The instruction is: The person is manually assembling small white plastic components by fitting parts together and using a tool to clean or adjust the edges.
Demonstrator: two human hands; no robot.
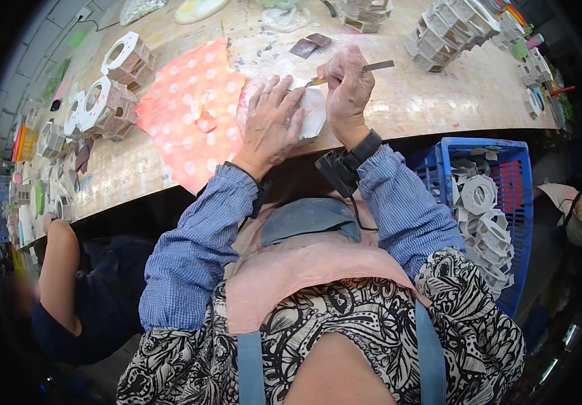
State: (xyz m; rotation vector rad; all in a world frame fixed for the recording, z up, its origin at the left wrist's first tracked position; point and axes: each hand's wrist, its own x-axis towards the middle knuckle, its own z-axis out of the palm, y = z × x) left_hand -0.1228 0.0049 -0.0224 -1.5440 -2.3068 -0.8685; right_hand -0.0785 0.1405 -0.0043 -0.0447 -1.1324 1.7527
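Note:
At the table's near edge lies a white, flat-sided piece with small red marks on its top. My left hand rests over its left part, fingers stretched out and lying flat, so much of the piece is hidden. My right hand is closed around a slim metal knife with a yellow grip. One end of the knife reaches the piece near my left fingertips; the flat grey end sticks out to the right. A pink polka-dot cloth spreads beside my left hand.
White lattice-like pieces stand on the left, with taller stacks at the back right. Dark sandpaper squares lie beyond my hands. A blue crate of white pieces stands at my right. Another person's arm is at left.

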